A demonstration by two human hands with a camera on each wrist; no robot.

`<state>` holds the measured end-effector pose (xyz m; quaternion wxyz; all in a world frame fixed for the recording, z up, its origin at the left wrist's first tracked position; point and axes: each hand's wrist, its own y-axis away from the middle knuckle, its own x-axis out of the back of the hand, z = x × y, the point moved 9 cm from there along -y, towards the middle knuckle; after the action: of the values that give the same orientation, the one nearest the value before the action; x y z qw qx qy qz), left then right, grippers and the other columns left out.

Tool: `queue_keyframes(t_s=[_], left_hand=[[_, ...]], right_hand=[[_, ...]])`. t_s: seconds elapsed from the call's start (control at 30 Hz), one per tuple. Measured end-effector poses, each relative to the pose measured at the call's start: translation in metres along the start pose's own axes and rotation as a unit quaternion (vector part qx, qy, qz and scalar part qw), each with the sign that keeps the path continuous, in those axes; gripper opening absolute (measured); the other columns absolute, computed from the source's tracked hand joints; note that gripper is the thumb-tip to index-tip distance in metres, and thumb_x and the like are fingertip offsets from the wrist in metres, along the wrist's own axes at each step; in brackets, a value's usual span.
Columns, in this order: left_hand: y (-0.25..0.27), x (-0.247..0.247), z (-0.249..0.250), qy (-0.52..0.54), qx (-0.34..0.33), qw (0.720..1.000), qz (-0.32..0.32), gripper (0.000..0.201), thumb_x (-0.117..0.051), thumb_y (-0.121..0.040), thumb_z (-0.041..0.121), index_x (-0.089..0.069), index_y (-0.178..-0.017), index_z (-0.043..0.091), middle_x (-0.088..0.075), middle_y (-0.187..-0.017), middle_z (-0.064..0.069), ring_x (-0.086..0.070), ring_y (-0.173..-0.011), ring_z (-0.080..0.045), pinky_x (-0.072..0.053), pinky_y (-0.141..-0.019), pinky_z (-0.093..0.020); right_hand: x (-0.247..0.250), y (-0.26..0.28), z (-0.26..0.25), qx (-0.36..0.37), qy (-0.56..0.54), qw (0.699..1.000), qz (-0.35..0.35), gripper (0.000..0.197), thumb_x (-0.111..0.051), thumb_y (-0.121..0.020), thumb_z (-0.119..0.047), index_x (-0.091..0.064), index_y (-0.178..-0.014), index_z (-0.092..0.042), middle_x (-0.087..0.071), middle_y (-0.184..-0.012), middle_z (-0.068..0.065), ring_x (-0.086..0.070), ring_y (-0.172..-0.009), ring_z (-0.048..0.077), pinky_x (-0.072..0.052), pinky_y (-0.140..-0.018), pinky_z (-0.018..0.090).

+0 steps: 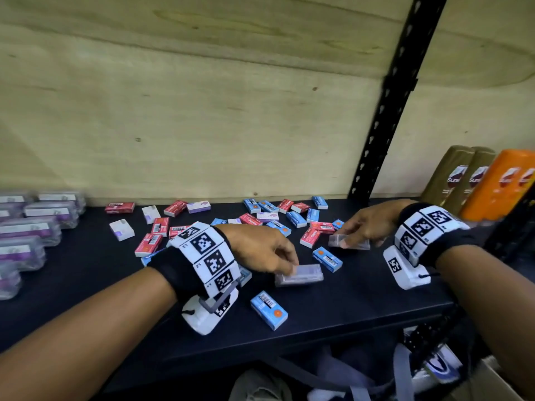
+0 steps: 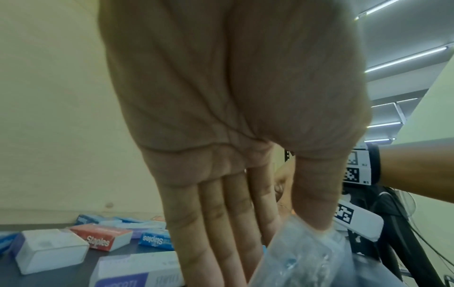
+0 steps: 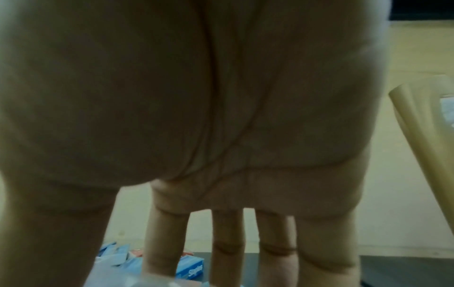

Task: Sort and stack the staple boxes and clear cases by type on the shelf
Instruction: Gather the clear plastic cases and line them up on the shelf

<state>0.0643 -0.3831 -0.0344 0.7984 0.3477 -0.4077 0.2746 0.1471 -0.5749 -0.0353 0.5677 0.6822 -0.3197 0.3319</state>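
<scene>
Red, blue and white-purple staple boxes [image 1: 292, 218] lie scattered flat on the dark shelf [image 1: 362, 302]. My left hand [image 1: 289, 266] pinches the left end of a clear case [image 1: 301, 275] that rests on the shelf near the front. In the left wrist view, the thumb [image 2: 317, 213] presses on that clear case [image 2: 307, 260]. My right hand [image 1: 347, 237] grips a second clear case [image 1: 351, 243] farther right, thumb in front and fingers behind. In the right wrist view, this case [image 3: 110, 271] shows only as a blur below the right hand [image 3: 127, 268].
Several clear cases with purple labels [image 1: 34, 227] are stacked in rows at the shelf's far left. Tan and orange bottles [image 1: 477, 183] stand at the far right, behind a black upright post [image 1: 385, 111]. A plywood wall backs the shelf. One blue box [image 1: 269, 310] lies near the front edge.
</scene>
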Motion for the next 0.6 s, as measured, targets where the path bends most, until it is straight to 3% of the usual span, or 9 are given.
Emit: queue_keyframes(t_s=[0.1,0.2,0.27,0.43,0.6], left_hand=[[-0.003,0.001,-0.006,0.012,0.004,1.0,-0.001,0.031,-0.05,-0.099,0.039,-0.062,-0.126,0.03,-0.066,-0.116,0.011,-0.058,-0.081,0.007,-0.045,-0.086,-0.019],[-0.004,0.0,-0.013,0.038,0.007,0.999,-0.002,0.031,-0.048,-0.099,0.04,-0.062,-0.125,0.029,-0.069,-0.111,0.002,-0.066,-0.093,-0.011,-0.052,-0.089,-0.026],[-0.003,-0.001,-0.016,0.056,0.015,0.998,-0.005,0.032,-0.048,-0.1,0.04,-0.061,-0.125,0.027,-0.07,-0.105,-0.001,-0.066,-0.091,-0.015,-0.052,-0.084,-0.024],[-0.006,0.004,-0.017,0.062,0.015,0.998,0.018,0.03,-0.046,-0.102,0.036,-0.061,-0.124,0.021,-0.066,-0.089,0.006,-0.059,-0.076,-0.008,-0.05,-0.077,-0.022],[-0.007,0.005,-0.02,0.068,0.022,0.997,0.028,0.032,-0.047,-0.099,0.045,-0.065,-0.112,0.022,-0.067,-0.088,0.007,-0.06,-0.074,-0.007,-0.05,-0.081,-0.024]], right_hand=[[0.001,-0.004,0.009,-0.011,-0.068,0.998,0.013,0.037,-0.064,-0.092,-0.045,-0.065,-0.127,-0.031,-0.064,-0.123,0.003,-0.06,-0.115,0.024,-0.056,-0.093,0.035],[-0.001,-0.007,0.013,-0.018,-0.123,0.992,0.014,0.038,-0.06,-0.095,-0.042,-0.062,-0.131,-0.029,-0.064,-0.117,0.003,-0.059,-0.099,0.016,-0.054,-0.083,0.029],[-0.001,-0.008,0.015,-0.022,-0.136,0.99,0.017,0.037,-0.057,-0.096,-0.044,-0.064,-0.128,-0.027,-0.065,-0.115,0.005,-0.059,-0.095,0.015,-0.054,-0.081,0.028],[0.0,-0.012,0.019,-0.036,-0.142,0.989,0.027,0.042,-0.049,-0.1,-0.048,-0.063,-0.123,-0.015,-0.065,-0.114,0.016,-0.058,-0.092,0.019,-0.055,-0.085,0.032],[0.003,-0.013,0.023,-0.035,-0.134,0.989,0.059,0.038,-0.048,-0.102,-0.04,-0.059,-0.116,-0.006,-0.062,-0.099,0.012,-0.059,-0.085,0.02,-0.057,-0.084,0.035]])
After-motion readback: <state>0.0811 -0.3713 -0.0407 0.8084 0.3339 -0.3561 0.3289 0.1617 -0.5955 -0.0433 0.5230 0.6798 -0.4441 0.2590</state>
